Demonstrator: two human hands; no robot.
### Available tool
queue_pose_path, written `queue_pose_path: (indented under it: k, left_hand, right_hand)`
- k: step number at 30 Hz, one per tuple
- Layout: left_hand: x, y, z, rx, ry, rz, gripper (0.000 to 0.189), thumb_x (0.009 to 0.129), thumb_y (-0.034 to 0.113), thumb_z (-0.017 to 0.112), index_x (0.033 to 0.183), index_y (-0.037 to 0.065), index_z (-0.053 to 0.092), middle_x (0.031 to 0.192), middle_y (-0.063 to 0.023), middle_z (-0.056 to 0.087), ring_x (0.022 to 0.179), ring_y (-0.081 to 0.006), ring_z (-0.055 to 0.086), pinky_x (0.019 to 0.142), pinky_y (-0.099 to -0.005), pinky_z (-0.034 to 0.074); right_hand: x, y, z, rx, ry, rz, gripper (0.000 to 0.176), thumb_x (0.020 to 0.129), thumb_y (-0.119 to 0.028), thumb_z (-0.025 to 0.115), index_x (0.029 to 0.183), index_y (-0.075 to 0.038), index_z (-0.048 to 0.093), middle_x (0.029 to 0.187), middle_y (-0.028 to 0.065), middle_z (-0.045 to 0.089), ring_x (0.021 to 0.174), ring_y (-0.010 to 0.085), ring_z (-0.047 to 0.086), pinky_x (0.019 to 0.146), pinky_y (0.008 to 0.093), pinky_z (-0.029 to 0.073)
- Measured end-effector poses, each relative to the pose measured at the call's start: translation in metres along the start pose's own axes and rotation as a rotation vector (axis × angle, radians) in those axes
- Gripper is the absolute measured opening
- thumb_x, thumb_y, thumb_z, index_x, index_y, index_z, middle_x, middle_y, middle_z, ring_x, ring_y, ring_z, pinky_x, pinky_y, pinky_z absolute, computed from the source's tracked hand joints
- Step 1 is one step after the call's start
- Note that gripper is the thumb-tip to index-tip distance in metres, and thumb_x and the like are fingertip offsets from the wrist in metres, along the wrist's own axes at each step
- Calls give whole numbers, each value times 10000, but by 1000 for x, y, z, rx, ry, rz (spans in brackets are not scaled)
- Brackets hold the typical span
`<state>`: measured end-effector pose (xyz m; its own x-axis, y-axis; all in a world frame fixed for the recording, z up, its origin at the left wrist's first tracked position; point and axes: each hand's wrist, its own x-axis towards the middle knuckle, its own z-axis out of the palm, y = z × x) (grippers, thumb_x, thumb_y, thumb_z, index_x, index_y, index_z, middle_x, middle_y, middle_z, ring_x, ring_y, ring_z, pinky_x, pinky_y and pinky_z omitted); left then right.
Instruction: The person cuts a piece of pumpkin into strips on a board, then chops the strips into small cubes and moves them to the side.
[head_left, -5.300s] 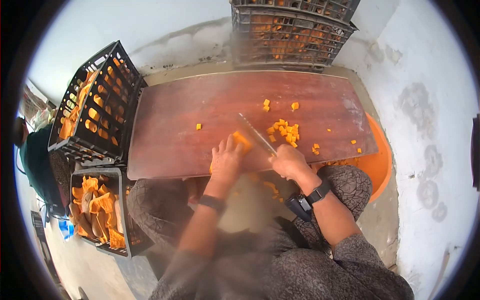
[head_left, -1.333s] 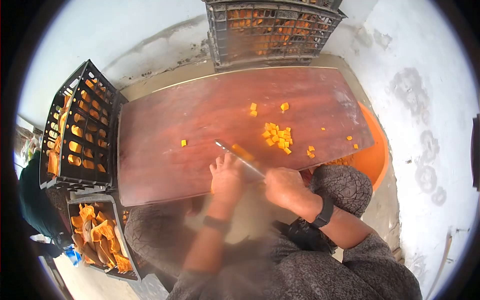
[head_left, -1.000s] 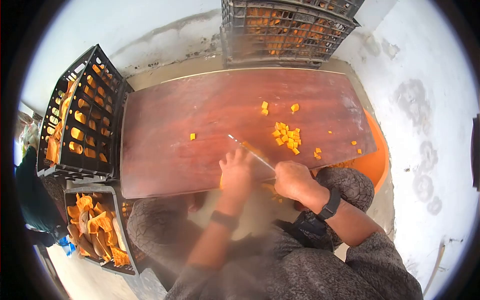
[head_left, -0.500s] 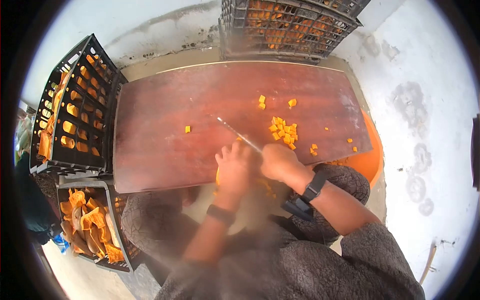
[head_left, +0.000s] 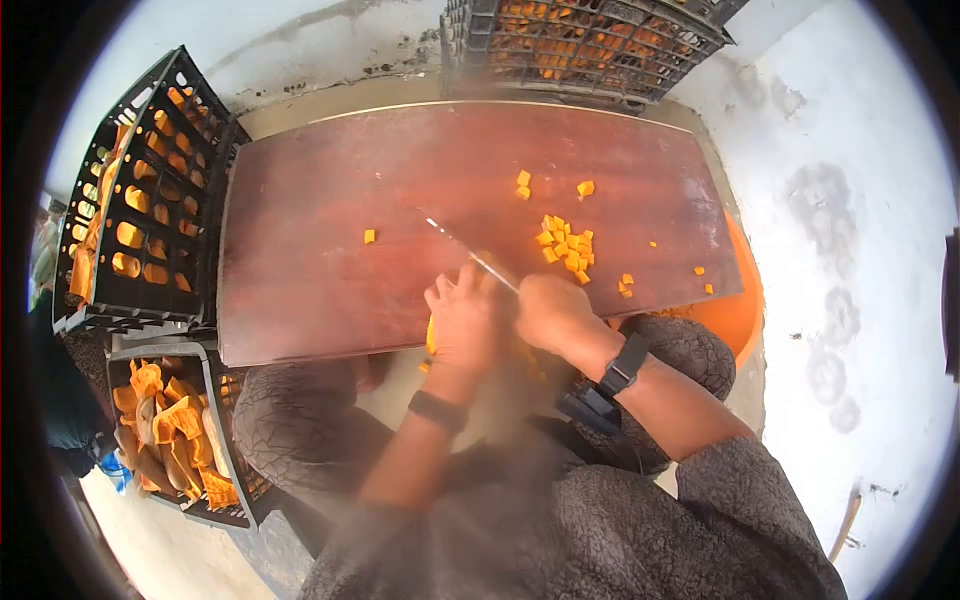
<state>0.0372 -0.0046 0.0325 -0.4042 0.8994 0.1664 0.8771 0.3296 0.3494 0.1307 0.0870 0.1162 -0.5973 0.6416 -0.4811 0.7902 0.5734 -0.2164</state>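
My right hand point(head_left: 553, 308) is wrapped round the handle of a knife. Its thin blade point(head_left: 448, 236) points up and left over the reddish-brown board point(head_left: 320, 200). My left hand point(head_left: 466, 318) is close beside the blade at the board's near edge, fingers bent over a piece of orange pumpkin-like flesh point(head_left: 431, 336). Most of that piece is hidden under the hand. Right of the knife lies a small heap of orange cubes point(head_left: 567, 243). Two touching cubes point(head_left: 523, 185) and a single cube point(head_left: 586, 188) sit farther back, and another cube point(head_left: 370, 236) lies to the left.
A black crate point(head_left: 150, 200) of orange pieces stands at the board's left, above a lower crate point(head_left: 208, 420) of orange slices. More filled crates point(head_left: 590, 50) are behind the board. An orange basin point(head_left: 738, 300) shows under its right end. A white wall point(head_left: 830, 250) bounds the right.
The whole view has shifted slightly, so the board appears higher. Both hands and the knife keep nearly the same place on it, and the cubes lie as before.
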Motion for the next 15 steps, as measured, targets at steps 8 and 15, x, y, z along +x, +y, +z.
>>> queue_pose_path:
  k: [8, 15]
  left_hand:
    - [-1, -4, 5, -18, -40, -13, 692, 571, 375, 886, 1174, 160, 623, 1202, -84, 536, 1110, -364, 499, 912, -509, 396]
    - [-3, -2, 1, -70, -29, -7, 534, 692, 231, 790, 1199, 171, 633, 1270, -81, 535, 1140, -371, 489, 922, -510, 386]
  right_hand:
    - [23, -12, -7, 191, 12, 48, 243, 797, -111, 585, 952, 39, 699, 973, 273, 685, 946, 431, 670, 824, 478, 531]
    - [-6, -5, -17, 31, 4, -37, 212, 790, -79, 580, 912, 48, 699, 923, 268, 691, 914, 395, 689, 775, 471, 539]
